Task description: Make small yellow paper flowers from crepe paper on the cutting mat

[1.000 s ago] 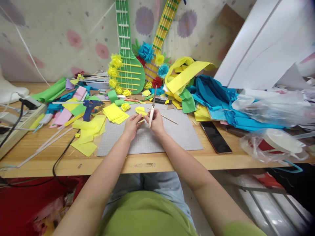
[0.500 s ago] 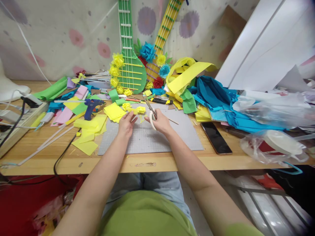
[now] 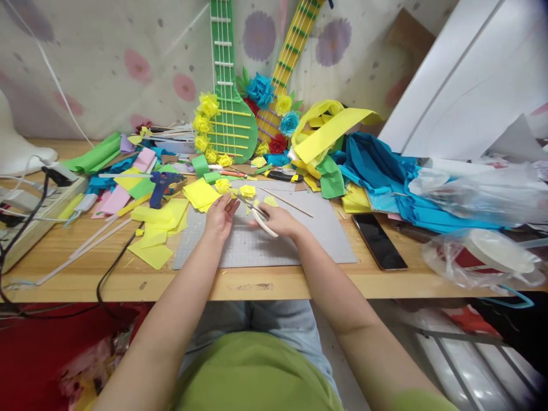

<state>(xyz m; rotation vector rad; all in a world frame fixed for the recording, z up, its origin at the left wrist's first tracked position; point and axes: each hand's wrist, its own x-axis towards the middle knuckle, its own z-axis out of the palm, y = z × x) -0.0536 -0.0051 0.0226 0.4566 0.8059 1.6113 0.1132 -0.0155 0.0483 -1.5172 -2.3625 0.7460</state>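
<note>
Gripping the scissors (image 3: pixel 264 224) by their smooth, white looped handle, the right hand (image 3: pixel 278 221) is closing its fingers around the grip in the head view, and the slim metal blades are pointing toward the left hand's fingertips. The left hand (image 3: pixel 220 220) is curving half open just beside the blade tips, its fingers partly bent; whether they are pinching a scrap is too small to tell. Both hands are hovering over the flat grey mat (image 3: pixel 331 242), which is showing a fine printed grid. Beyond the fingers, two crinkled yellow rosettes, the left one (image 3: pixel 222 185) and the right one (image 3: pixel 247 190), are sitting near a thin, straight wooden stick (image 3: pixel 286 202). Flat yellow squares (image 3: pixel 201 195) are lying in a fanned stack left of the rosettes, and a blue plastic glue gun (image 3: pixel 159 191) is resting farther left. Behind, a rounded green lute (image 3: pixel 233 134) with taut white strings is standing upright, ruffled yellow flowers (image 3: pixel 202 124) lining its edge. Right of the mat, a glossy black phone (image 3: pixel 379 241) is lying on the grained wooden table (image 3: pixel 257 286), and creased blue paper (image 3: pixel 372 165) is bunching behind it.
</note>
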